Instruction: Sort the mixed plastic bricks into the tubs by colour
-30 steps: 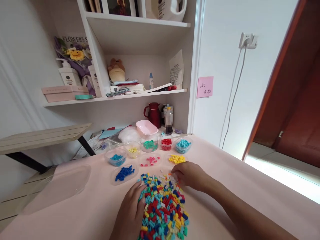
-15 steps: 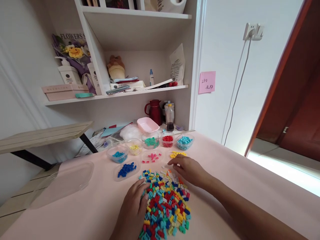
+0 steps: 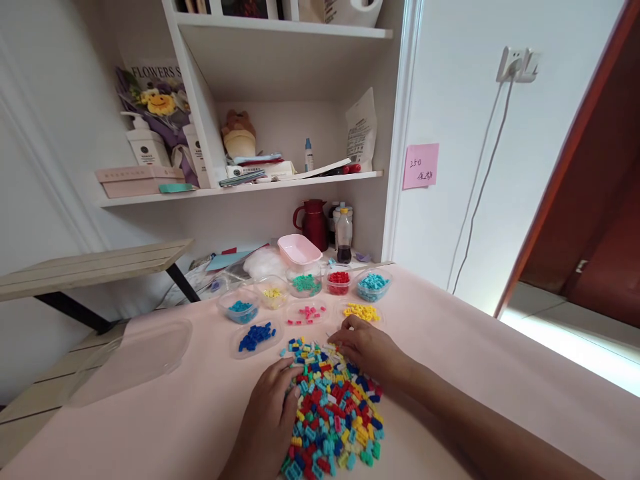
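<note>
A heap of small, mixed-colour toy building bricks (image 3: 333, 407) lies on the pink tabletop. Along its left edge rests my left hand (image 3: 273, 407), palm down and open, fingers loosely apart and touching the nearest bricks. My right hand (image 3: 367, 347) reaches over the top right of the heap. Its fingers are bent and drawn together at some whitish bricks, and whatever is between the fingertips is hidden. Just beyond it sit yellow bricks (image 3: 361, 311) in a clear shallow tray. Dark blue bricks (image 3: 257, 336) and pink bricks (image 3: 307, 313) lie in similar trays nearby.
Clear tubs hold blue bricks (image 3: 241, 308), pale yellow bricks (image 3: 273, 293), green bricks (image 3: 306, 284), red bricks (image 3: 339, 281) and turquoise bricks (image 3: 373, 284). A large clear lid (image 3: 135, 360) lies at left. Behind stand a pink basin (image 3: 300, 250), a red jug (image 3: 315, 223) and a bottle (image 3: 344, 237).
My right hand has come nearer and down, from beside the yellow tray to the heap's top edge, its fingers more bent. My left hand stays put. The view has shifted slightly.
</note>
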Available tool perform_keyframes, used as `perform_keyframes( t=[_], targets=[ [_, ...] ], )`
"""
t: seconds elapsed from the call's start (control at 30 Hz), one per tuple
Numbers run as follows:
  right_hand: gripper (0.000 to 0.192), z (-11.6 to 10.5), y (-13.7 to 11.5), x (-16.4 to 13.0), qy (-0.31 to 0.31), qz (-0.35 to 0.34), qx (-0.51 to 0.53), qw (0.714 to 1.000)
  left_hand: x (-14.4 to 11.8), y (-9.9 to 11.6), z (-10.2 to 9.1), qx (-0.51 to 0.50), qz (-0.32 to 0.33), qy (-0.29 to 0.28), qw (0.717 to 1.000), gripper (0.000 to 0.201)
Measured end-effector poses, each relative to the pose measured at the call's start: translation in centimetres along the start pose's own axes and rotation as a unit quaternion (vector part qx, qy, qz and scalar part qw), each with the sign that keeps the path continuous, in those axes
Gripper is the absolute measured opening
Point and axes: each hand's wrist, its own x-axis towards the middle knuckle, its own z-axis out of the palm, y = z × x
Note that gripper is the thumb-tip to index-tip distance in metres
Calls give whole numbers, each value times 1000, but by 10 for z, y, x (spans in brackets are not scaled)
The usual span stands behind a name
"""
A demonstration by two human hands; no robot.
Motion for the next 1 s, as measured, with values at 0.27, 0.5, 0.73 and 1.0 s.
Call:
perform_keyframes(
  t=[0.27, 0.5, 0.73, 1.0],
  targets=[
    [26, 6, 2, 4, 29, -24, 102, 994, 1, 6, -4, 12, 1, 0, 1000, 39],
    [21, 4, -1, 4, 34, -55, 107, 992, 1, 8, -6, 26, 0, -14, 1000, 41],
    [28, 4, -4, 2, 41, -49, 54, 997, 1, 8, -5, 31, 8, -11, 999, 39],
    [26, 9, 0, 5, 26, -66, 43, 997, 0, 5, -3, 45, 22, -11, 999, 41]
  ],
)
